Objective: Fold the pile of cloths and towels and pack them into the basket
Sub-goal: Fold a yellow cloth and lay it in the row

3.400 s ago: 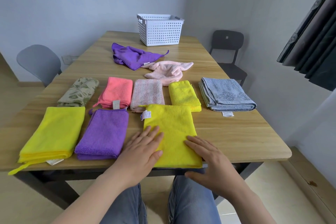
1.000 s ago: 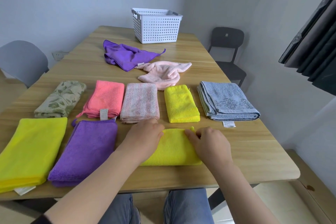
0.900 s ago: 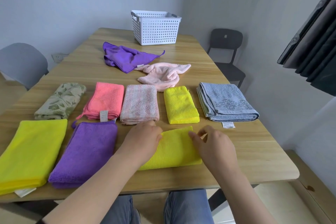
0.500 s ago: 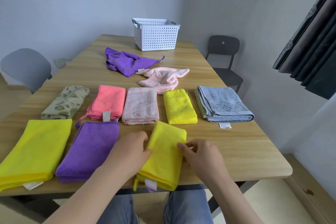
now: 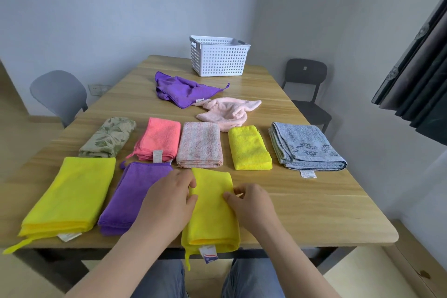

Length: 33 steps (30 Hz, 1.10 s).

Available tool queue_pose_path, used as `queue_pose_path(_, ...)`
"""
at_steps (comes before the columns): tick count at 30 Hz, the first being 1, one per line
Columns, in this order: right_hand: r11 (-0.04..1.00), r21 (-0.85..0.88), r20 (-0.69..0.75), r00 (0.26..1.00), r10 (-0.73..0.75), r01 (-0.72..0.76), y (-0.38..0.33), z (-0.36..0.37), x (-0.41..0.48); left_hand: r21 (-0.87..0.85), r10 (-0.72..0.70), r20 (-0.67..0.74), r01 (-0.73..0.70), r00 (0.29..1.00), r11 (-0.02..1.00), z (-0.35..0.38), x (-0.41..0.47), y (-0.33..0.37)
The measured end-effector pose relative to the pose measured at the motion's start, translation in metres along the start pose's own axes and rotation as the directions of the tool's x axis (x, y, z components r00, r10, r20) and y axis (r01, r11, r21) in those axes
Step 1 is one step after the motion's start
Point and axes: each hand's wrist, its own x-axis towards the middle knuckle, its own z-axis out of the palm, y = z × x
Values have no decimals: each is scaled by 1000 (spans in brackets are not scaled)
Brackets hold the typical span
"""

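Large yellow cloth (image 5: 70, 193) lies folded at the front left of the worktop (image 5: 314, 201), with a thin loop hanging past the near edge. Behind it, off the worktop, stands a grey chair (image 5: 59, 94). Just to the right lies a folded purple cloth (image 5: 135, 191); the left forearm crosses its near right corner and hides it.

The left hand (image 5: 169, 198) has its fingers curled on the left edge of the folded yellow cloth (image 5: 211, 210) and grips it. The right hand (image 5: 249, 203) pinches the right edge with bent fingers. This cloth lies lengthwise at the front centre. Its near end overhangs the worktop edge, where a label and a loop dangle above the person's knees.

The middle row, left to right, holds a leaf-print cloth (image 5: 108, 136), a coral cloth (image 5: 160, 138), a striped pink towel (image 5: 199, 144), a small yellow cloth (image 5: 248, 146) and a blue-grey towel (image 5: 304, 145), all folded. The striped pink towel's near edge comes just short of the held cloth's far end.

Farther back lie two unfolded pieces: a loose purple cloth (image 5: 181, 88) and, to its right, a crumpled pale pink towel (image 5: 225, 110), whose near side touches the small yellow cloth. They lie between the folded rows and the white perforated basket (image 5: 219, 59) at the far end of the worktop. Whether anything lies in it I cannot tell.

A black chair (image 5: 306, 80) stands beyond the far right corner, and dark curtains (image 5: 420, 68) hang at the right.
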Motion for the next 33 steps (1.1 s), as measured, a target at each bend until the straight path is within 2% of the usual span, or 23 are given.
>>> queue_pose_path(8, 978, 193, 27, 997, 71, -75, -9, 16, 8, -48, -66, -42, 64, 997, 997, -4, -2, -19)
queue_pose_path(13, 983, 174, 5, 998, 63, -63, -5, 16, 10, -44, -64, -28, 63, 998, 997, -2, -2, -21)
queue_pose_path(17, 996, 86, -68, 998, -15, 21, -7, 10, 5, -74, -8, -58, 4, 998, 997, 0, -2, -18)
queue_pose_path(20, 972, -36, -210, 949, -234, 231, -7, 11, -2, 19, 106, -115, -105, 988, 994, 10, 1, -18)
queue_pose_path(22, 933, -64, -240, 902, -359, 354, -4, 14, -1, 90, 104, -68, -98, 992, 991, 23, 4, -22)
queue_pose_path(24, 913, -62, -231, 885, -405, 402, 1, 17, 2, 149, 73, 37, -77, 997, 986, 32, 6, -25)
queue_pose_path(29, 903, -154, -103, 902, -419, 402, 12, 28, 3, 247, 56, 175, -99, 983, 964, 33, -1, -19)
queue_pose_path(33, 896, -193, -115, 897, -427, 401, 17, 32, 3, 286, 26, 236, -96, 971, 953, 32, 1, -18)
